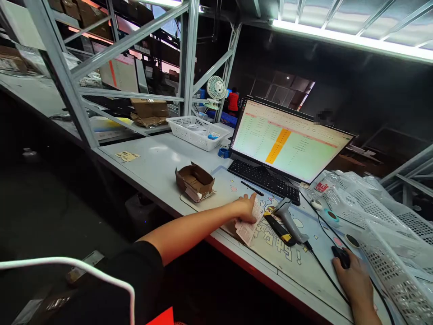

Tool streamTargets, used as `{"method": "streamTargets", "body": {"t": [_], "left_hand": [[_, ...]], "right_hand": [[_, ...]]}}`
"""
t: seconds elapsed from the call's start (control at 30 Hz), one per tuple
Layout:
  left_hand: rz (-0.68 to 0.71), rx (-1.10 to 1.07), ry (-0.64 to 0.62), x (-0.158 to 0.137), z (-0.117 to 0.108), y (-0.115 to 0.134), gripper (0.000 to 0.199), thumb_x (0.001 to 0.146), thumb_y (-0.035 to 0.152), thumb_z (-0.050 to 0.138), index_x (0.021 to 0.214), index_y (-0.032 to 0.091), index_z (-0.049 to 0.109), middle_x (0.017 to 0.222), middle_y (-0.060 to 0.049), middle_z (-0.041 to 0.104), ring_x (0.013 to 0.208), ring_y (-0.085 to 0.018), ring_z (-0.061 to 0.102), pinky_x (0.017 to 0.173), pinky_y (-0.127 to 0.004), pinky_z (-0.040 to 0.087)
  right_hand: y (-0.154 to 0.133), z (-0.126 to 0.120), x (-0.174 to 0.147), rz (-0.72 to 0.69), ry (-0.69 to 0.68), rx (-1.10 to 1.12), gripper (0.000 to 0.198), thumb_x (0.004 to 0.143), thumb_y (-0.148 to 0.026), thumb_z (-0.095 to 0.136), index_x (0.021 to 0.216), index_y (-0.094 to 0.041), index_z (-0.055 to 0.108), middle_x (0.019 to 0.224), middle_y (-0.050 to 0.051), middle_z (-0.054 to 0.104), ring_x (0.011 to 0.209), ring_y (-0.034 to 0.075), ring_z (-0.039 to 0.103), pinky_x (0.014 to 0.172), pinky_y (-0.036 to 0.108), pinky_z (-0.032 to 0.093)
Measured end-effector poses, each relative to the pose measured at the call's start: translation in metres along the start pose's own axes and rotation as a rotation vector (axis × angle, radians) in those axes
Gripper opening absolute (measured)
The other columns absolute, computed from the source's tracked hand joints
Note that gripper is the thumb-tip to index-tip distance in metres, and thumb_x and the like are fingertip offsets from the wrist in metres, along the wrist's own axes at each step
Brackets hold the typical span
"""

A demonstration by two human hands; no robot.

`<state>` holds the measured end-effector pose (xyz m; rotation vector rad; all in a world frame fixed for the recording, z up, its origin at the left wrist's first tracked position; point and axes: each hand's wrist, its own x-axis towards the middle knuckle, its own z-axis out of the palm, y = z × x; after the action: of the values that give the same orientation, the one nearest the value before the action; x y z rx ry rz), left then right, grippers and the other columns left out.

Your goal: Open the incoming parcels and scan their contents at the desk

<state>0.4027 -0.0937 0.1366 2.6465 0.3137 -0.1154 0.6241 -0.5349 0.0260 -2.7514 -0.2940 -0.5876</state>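
My left hand [246,208] rests over a printed paper slip [247,231] on the desk mat, index finger stretched out and thumb apart. The slip shows on both sides of the thumb. Just beyond the fingertips lies a black pen [252,188]. At the lower right my right hand [355,282] is wrapped round a black computer mouse [341,257]. Between the hands are a grey barcode scanner [291,221] and a black-and-yellow utility knife [279,229]. A small open cardboard box [194,180] stands left of my left hand.
A monitor [287,140] showing a spreadsheet and a black keyboard [264,180] stand behind. White plastic baskets [389,271] with clear bags crowd the right. Another white basket [198,133] sits at the back left, near a metal upright [191,58]. The scanner cable [326,271] crosses the mat.
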Motion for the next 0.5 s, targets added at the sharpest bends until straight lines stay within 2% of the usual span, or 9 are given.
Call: {"method": "streamTargets", "body": {"t": [0.07, 0.13, 0.23, 0.3, 0.4, 0.5], "left_hand": [[-0.061, 0.005, 0.018, -0.011, 0.002, -0.003, 0.109, 0.077, 0.045, 0.080, 0.166, 0.012, 0.027, 0.140, -0.028, 0.063, 0.133, -0.042, 0.063, 0.101, -0.045, 0.057], [-0.070, 0.022, 0.039, -0.019, 0.006, 0.000, 0.097, 0.082, 0.039, 0.076, 0.164, 0.013, 0.032, 0.131, -0.028, 0.069, 0.127, -0.043, 0.067, 0.100, -0.047, 0.057], [-0.014, 0.058, 0.058, -0.027, 0.007, 0.008, 0.092, 0.084, 0.024, 0.072, 0.167, 0.022, 0.031, 0.129, -0.024, 0.072, 0.120, -0.043, 0.070, 0.099, -0.051, 0.055], [0.075, -0.004, 0.083, -0.037, 0.001, 0.008, 0.094, 0.084, 0.023, 0.072, 0.168, 0.028, 0.029, 0.120, -0.019, 0.075, 0.113, -0.041, 0.073, 0.095, -0.049, 0.057], [0.236, -0.369, 0.252, -0.063, -0.025, -0.012, 0.098, 0.083, 0.029, 0.077, 0.167, 0.028, 0.027, 0.113, -0.012, 0.077, 0.106, -0.036, 0.075, 0.093, -0.045, 0.059], [0.324, -0.756, 0.524, -0.083, -0.071, -0.063, 0.099, 0.083, 0.032, 0.081, 0.164, 0.027, 0.024, 0.134, -0.015, 0.070, 0.118, -0.034, 0.072, 0.103, -0.045, 0.058]], "right_hand": [[0.000, -0.001, -0.001, -0.007, -0.004, -0.004, 0.080, 0.087, -0.064, 0.045, 0.145, -0.011, 0.062, 0.139, 0.026, 0.064, 0.121, 0.048, 0.066, 0.098, 0.059, 0.056], [-0.001, -0.002, -0.002, -0.016, -0.001, -0.014, 0.082, 0.088, -0.064, 0.042, 0.146, -0.010, 0.061, 0.139, 0.026, 0.064, 0.122, 0.048, 0.065, 0.100, 0.059, 0.056], [-0.005, -0.003, -0.003, -0.018, -0.001, -0.016, 0.084, 0.088, -0.065, 0.040, 0.146, -0.009, 0.061, 0.139, 0.027, 0.064, 0.126, 0.048, 0.064, 0.103, 0.059, 0.054], [-0.006, -0.005, -0.003, -0.010, -0.010, -0.012, 0.086, 0.087, -0.065, 0.039, 0.147, -0.008, 0.061, 0.141, 0.028, 0.063, 0.126, 0.049, 0.063, 0.105, 0.061, 0.053], [-0.003, -0.006, -0.001, -0.012, -0.037, -0.013, 0.088, 0.085, -0.066, 0.038, 0.148, -0.007, 0.060, 0.144, 0.028, 0.062, 0.127, 0.051, 0.063, 0.108, 0.062, 0.052], [0.000, -0.006, -0.002, -0.012, -0.021, 0.005, 0.088, 0.083, -0.068, 0.040, 0.144, -0.009, 0.064, 0.135, 0.027, 0.067, 0.121, 0.051, 0.066, 0.106, 0.063, 0.054]]}}
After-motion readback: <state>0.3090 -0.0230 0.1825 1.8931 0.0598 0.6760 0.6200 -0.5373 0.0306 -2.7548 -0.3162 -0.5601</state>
